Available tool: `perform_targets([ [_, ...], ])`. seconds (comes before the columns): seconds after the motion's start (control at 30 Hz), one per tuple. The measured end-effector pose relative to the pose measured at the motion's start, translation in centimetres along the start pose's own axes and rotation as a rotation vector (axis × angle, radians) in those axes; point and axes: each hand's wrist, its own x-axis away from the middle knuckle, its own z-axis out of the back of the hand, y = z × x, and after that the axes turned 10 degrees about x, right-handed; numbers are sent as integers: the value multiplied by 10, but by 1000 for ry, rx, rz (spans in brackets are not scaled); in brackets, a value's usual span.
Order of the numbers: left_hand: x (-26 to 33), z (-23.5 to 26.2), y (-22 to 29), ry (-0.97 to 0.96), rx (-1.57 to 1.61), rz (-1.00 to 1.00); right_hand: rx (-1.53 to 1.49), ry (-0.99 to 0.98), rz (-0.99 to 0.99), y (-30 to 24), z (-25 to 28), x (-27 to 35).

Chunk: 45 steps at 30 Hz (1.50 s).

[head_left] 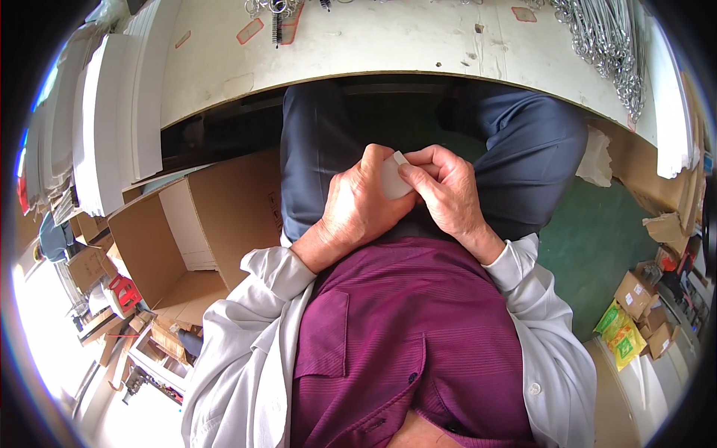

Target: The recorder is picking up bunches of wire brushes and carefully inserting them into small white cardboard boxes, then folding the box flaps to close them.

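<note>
Over my lap I hold a small white card piece [393,181], which looks like a little box or folded card with a short flap at its upper end. My left hand [357,200] wraps round its left side, fingers curled beneath. At the upper right, the thumb of my right hand [450,196] presses on the piece by the flap, and the index finger bends behind. The far side of the piece is hidden by my hands.
Ahead is a worn white tabletop [358,45], with a heap of metal wire pieces [612,52] at right and rings with small brushes [278,19] at its far edge. Stacked white card [112,112] stands left, above an open cardboard box [160,231]. A yellow-green bag [621,337] lies right.
</note>
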Motion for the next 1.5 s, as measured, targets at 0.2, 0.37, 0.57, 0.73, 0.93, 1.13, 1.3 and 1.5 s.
perform_targets([
  [0.2,0,-1,-1,1,18,-27,-8,13,17,5,0,-2],
  [0.37,1,-2,-1,5,16,-50,-12,20,12,4,0,-3],
  [0.57,1,-3,-1,24,14,-75,72,57,90,5,-2,-2],
  [0.73,1,-3,-2,27,18,-76,68,52,92,4,-1,-2],
  [0.93,2,-3,-2,24,23,-87,52,47,87,6,0,-3],
  [1.13,2,-3,-2,23,25,-101,46,48,79,7,-1,-3],
  [1.3,1,-4,-4,22,21,-112,56,46,104,9,-3,-4],
  [1.5,3,-3,-7,27,-52,-60,294,141,261,9,-14,-5],
])
